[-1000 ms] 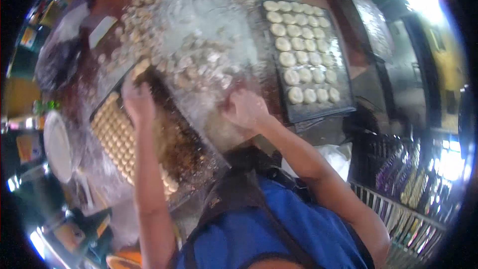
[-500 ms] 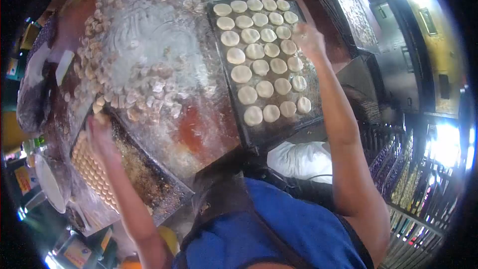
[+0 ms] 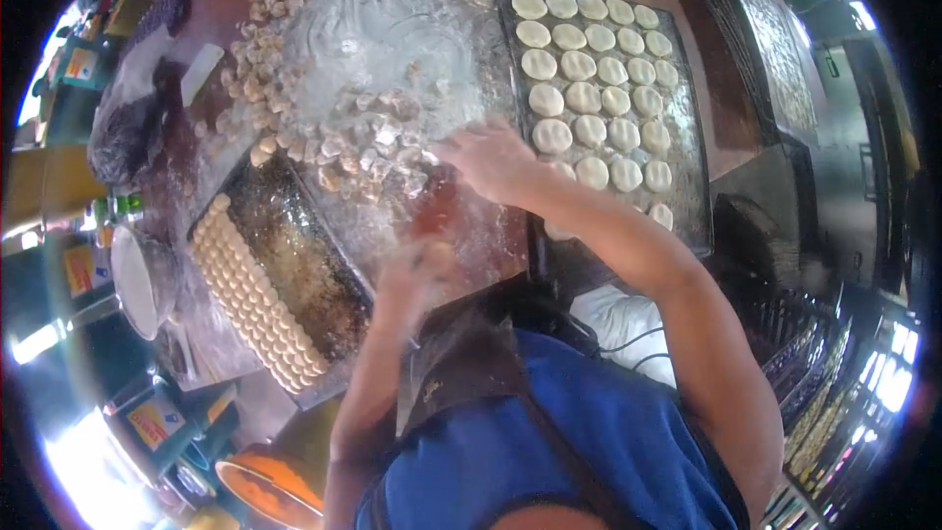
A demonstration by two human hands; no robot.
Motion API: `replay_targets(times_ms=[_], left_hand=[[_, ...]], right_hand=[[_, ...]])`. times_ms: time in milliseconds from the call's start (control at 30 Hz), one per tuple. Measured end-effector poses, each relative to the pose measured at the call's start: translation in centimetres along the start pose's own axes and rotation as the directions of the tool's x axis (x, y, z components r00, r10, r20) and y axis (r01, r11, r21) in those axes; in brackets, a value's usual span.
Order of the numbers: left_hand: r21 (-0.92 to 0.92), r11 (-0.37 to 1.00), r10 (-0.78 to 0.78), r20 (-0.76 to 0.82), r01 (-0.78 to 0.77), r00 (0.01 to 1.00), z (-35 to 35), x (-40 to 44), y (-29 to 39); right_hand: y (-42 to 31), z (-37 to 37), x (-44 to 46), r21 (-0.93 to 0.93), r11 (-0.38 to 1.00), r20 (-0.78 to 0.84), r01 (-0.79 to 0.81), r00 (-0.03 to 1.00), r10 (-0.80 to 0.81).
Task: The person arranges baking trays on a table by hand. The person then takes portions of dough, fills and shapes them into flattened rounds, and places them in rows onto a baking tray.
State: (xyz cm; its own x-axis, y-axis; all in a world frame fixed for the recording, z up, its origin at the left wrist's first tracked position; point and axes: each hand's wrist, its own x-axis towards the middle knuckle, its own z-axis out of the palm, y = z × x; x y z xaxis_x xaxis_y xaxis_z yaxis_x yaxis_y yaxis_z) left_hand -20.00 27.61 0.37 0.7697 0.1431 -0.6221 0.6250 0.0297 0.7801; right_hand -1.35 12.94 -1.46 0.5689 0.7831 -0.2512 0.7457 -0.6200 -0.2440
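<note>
My left hand (image 3: pixel 414 275) is over the floured table in front of my body, right of the dark tray (image 3: pixel 294 236) with rows of small dough balls (image 3: pixel 260 299). Motion smears its fingers; a round tan patch shows at them, too blurred to name. My right hand (image 3: pixel 489 162) reaches left across the table, its fingers stretched out beside a heap of floury dough pieces (image 3: pixel 378 142). Right of that hand lies a black baking tray (image 3: pixel 687 206) bearing rows of flattened dough rounds (image 3: pixel 592 131). My right forearm hides some lower rounds.
Loose flour (image 3: pixel 363 39) covers the table's middle, ringed by more dough lumps (image 3: pixel 260 69). A white scraper-like piece (image 3: pixel 201 74) lies at the left. A round pale bowl (image 3: pixel 137 280) stands beyond the ball tray. Stacked trays (image 3: pixel 770 49) are at the far right.
My left hand has left the ball tray and moved right, in front of me. My right hand has swung left from the baking tray's far edge to the dough heap. The view has shifted.
</note>
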Motion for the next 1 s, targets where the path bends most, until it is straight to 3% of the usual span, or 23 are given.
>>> replay_targets(times_ms=[33, 100, 133, 200, 233, 267, 300, 333, 367, 400, 433, 467, 500, 533, 600, 667, 733, 767, 800, 867, 900, 933, 1000], left_hand=[[0.004, 1.000, 0.014, 0.012, -0.014, 1.000, -0.5, 0.0, -0.7], [-0.048, 0.997, -0.048, 0.302, 0.065, 0.952, -2.1, 0.1, -1.7], [-0.048, 0.998, -0.032, 0.311, 0.049, 0.950, -3.2, 0.5, -2.6], [-0.140, 0.976, 0.174, 0.059, -0.164, 0.983, -5.5, 1.2, -4.3], [-0.190, 0.977, 0.106, 0.048, -0.095, 0.993, -6.0, 0.3, -3.5], [-0.185, 0.977, 0.121, 0.058, -0.108, 0.991, -6.6, -0.2, -3.7], [-0.275, 0.956, 0.114, 0.031, -0.101, 0.993, -7.1, -0.3, -4.1], [-0.365, 0.927, 0.094, 0.007, -0.085, 0.996, -7.6, -0.4, -4.8], [-0.383, 0.914, 0.173, 0.076, -0.132, 0.982, -8.7, 0.6, -6.8], [-0.384, 0.915, 0.175, 0.089, -0.128, 0.981, -8.5, -0.5, -5.6], [-0.404, 0.907, 0.146, 0.027, -0.123, 0.989, -8.0, -2.5, -3.0], [-0.419, 0.901, 0.106, -0.032, -0.109, 0.994, -7.9, -4.6, -0.7], [-0.251, 0.960, 0.118, -0.048, -0.126, 0.992, -8.5, -6.0, 0.8], [-0.242, 0.965, 0.098, -0.028, -0.102, 0.995, -9.0, -5.8, -0.3], [-0.461, 0.863, 0.245, 0.025, -0.206, 0.969, -10.5, -4.6, -1.8], [-0.344, 0.914, 0.269, 0.112, -0.216, 0.957, -10.9, -4.9, -2.0], [-0.232, 0.883, 0.461, 0.258, -0.408, 0.849, -10.4, -6.0, -1.3], [-0.209, 0.826, 0.564, 0.303, -0.524, 0.768, -10.1, -4.8, -2.0], [-0.213, 0.833, 0.553, 0.313, -0.510, 0.772, -9.6, -5.0, -1.4], [-0.077, 0.919, 0.393, 0.222, -0.386, 0.892, -8.9, -5.5, 0.7], [-0.078, 0.920, 0.392, 0.211, -0.384, 0.895, -8.3, -5.0, 0.7], [-0.076, 0.924, 0.380, 0.111, -0.374, 0.918, -7.3, -4.4, 0.4], [-0.068, 0.935, 0.341, -0.092, -0.347, 0.936, -5.1, -2.7, -1.0]], right_hand=[[-0.1, 2.3, 1.2, -0.034, 0.999, 0.004, -0.042, 0.999, 0.042], [-1.6, 2.5, 1.1, -0.087, 0.992, -0.009, -0.093, 0.996, 0.093], [-2.7, 1.6, -0.4, -0.118, 0.961, -0.307, -0.248, 0.930, 0.203], [-3.4, 1.3, -2.3, -0.113, 0.909, -0.584, -0.402, 0.767, 0.266], [-2.4, 2.0, -2.3, -0.135, 0.913, -0.341, -0.385, 0.883, 0.322], [-2.5, 2.1, -2.2, -0.148, 0.919, -0.079, -0.366, 0.930, 0.358], [-5.2, -0.1, -2.8, -0.010, 0.922, -0.112, -0.386, 0.917, 0.383], [-8.6, -1.0, -3.4, -0.020, 0.920, -0.117, -0.390, 0.915, 0.386], [-12.7, -1.3, -4.2, 0.236, 0.934, -0.387, -0.269, 0.855, 0.344], [-15.7, -1.2, -4.4, 0.427, 0.902, -0.627, -0.066, 0.697, 0.348], [-17.8, -0.9, -4.3, 0.425, 0.902, -0.629, -0.079, 0.691, 0.356], [-19.8, -0.3, -4.4, 0.369, 0.925, -0.483, -0.087, 0.833, 0.271], [-21.3, 0.5, -4.9, 0.322, 0.943, -0.299, -0.085, 0.936, 0.187], [-21.8, 0.9, -5.7, 0.338, 0.935, -0.284, -0.108, 0.936, 0.211], [-20.9, -0.1, -6.3, 0.755, 0.648, -0.405, 0.098, 0.847, 0.344], [-20.1, 0.0, -7.1, 0.711, 0.697, -0.450, 0.087, 0.819, 0.357], [-20.3, -1.3, -8.0, 0.746, 0.632, -0.075, -0.209, 0.917, 0.392], [-18.3, 1.5, -7.7, 0.748, 0.658, -0.263, -0.087, 0.871, 0.415], [-18.9, 1.4, -8.2, 0.752, 0.651, -0.249, -0.103, 0.870, 0.426], [-21.2, 0.6, -8.5, 0.607, 0.788, -0.465, -0.109, 0.755, 0.462], [-21.2, 1.6, -8.1, 0.498, 0.865, -0.646, 0.065, 0.693, 0.320], [-21.1, 1.7, -7.8, 0.463, 0.867, -0.709, 0.181, 0.663, 0.241], [-17.3, 3.9, -7.0, 0.522, 0.853, -0.490, 0.023, 0.827, 0.278]])
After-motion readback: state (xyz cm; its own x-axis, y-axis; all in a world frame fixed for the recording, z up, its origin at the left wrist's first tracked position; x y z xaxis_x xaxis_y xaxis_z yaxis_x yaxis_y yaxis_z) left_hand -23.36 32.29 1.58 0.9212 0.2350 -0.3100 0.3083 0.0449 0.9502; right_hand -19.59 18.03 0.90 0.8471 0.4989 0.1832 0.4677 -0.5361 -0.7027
